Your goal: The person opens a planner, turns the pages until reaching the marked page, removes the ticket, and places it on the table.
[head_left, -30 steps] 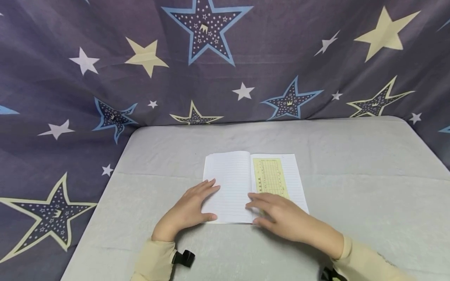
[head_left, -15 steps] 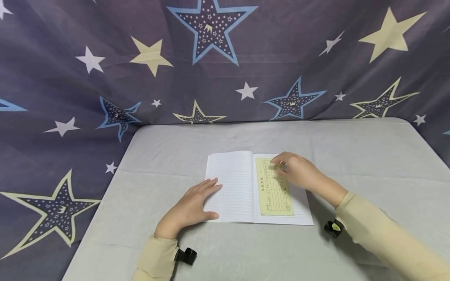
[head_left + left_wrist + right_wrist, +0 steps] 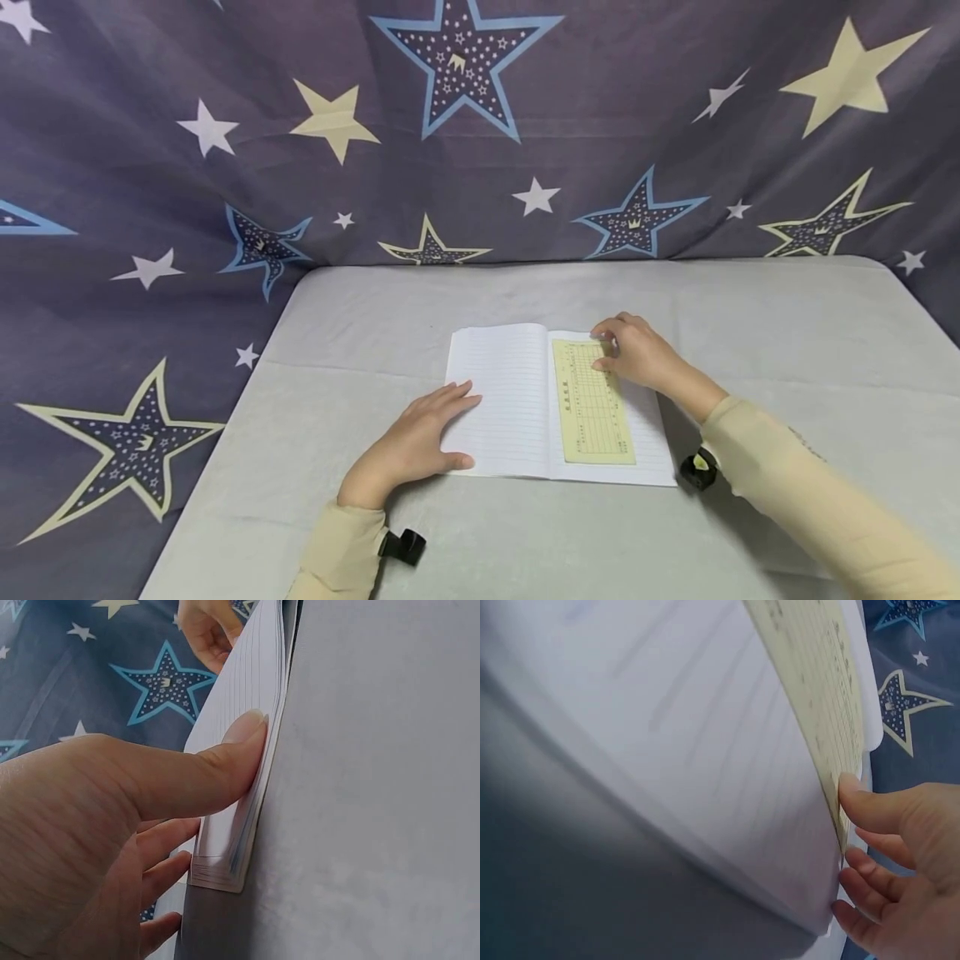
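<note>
An open notebook [image 3: 498, 400] with lined white pages lies on the grey-covered table. A yellow receipt slip [image 3: 592, 417], printed with a grid and small characters, lies lengthwise on its right page. My left hand [image 3: 420, 437] rests at the notebook's left edge with fingers spread; in the left wrist view its thumb [image 3: 240, 750] presses on the page edges near the corner. My right hand [image 3: 637, 354] is at the slip's far right corner, thumb on top and fingers curled at its far end. In the right wrist view that thumb [image 3: 862, 802] touches the slip [image 3: 817, 697].
The table [image 3: 360, 325] has a light grey cloth with fold creases. Behind it and at the left hangs a dark curtain [image 3: 390, 167] with star prints. Black wrist cameras hang below both beige sleeves [image 3: 780, 475].
My right hand has moved from the near middle of the notebook to the slip's far end, uncovering the slip's lower part, and now pinches its far corner. My left hand stays on the notebook.
</note>
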Tool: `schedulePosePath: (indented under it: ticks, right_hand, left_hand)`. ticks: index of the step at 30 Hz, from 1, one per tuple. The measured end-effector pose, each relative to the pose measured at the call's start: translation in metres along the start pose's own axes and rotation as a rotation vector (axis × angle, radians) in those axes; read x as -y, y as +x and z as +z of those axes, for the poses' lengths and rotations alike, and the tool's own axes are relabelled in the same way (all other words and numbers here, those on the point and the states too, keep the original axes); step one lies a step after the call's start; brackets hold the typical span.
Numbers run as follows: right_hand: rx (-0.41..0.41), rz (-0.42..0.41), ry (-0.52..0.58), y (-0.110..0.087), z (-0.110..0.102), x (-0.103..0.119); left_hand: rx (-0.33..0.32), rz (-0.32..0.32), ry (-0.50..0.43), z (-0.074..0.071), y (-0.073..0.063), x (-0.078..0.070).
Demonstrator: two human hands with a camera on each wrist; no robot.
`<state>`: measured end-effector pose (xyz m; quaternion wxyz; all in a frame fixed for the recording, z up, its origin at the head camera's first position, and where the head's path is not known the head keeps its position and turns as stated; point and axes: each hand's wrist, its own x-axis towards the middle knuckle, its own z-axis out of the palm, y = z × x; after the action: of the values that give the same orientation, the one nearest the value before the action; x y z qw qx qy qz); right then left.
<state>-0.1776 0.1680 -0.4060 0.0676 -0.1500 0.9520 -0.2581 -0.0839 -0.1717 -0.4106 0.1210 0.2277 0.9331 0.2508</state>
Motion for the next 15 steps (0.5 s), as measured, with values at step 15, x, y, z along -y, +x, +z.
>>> schedulePosePath:
  ticks: [15]
  right_hand:
    - [-0.055, 0.016, 0.189, -0.002, -0.004, -0.019]
  left_hand:
    - [0.0, -0.001, -0.006, -0.001, -0.001, 0.0]
